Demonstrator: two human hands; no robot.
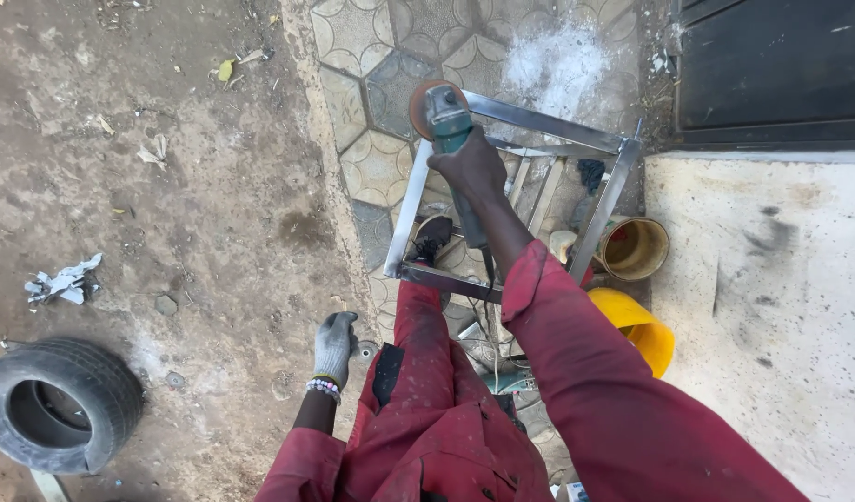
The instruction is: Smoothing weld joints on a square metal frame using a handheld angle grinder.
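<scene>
The right hand (471, 167) was wrapped around the body of a green angle grinder (449, 125), fingers pressed tight on it; its orange disc (420, 107) touched the far left corner of a square metal frame (539, 119) standing on the patterned tiles; the left hand (335, 346), in a grey glove, hung over the dirt ground with fingers loosely together, holding nothing; a yellow bucket (643, 327) stood at the right, a tyre (60, 402) lay near left

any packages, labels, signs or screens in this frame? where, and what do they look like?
No signs or screens.
Tin can: open, round, cream-yellow inside, right of the metal frame.
Yellow container: rounded, just below the can.
Crumpled paper scrap: white-grey, on the dirt at left.
No label is legible anywhere.
</scene>
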